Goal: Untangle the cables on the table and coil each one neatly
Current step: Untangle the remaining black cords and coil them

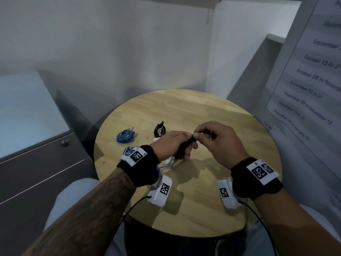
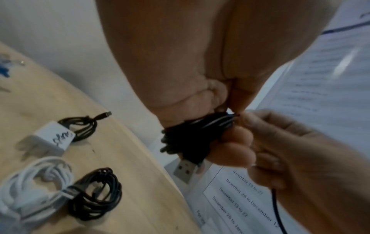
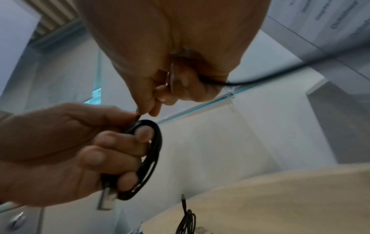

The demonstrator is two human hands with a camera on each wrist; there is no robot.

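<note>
Left hand (image 1: pixel 171 143) clenches the coiled black USB cable (image 2: pixel 192 134) above the round wooden table (image 1: pixel 212 111); right hand (image 1: pixel 219 139) pinches its loose end at the coil's top

table (image 1: pixel 212 111) – pale wood, matt | blk cable (image 2: pixel 192 134) – smooth plastic, metal plug

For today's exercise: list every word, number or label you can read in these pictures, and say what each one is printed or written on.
"October 13 to 2…", cut off: paper notice on the wall.
"October 28 to Novembe…", cut off: same notice.
"November 13 to 27": same notice.
"November 28 to December 12": same notice.
"December 13 to 27": same notice.
"December 28 to January 12": same notice.
Notice heading and small print: too blurred.
Handwriting on the white charger: illegible.
Wristband tags: patterns, no words.
</note>
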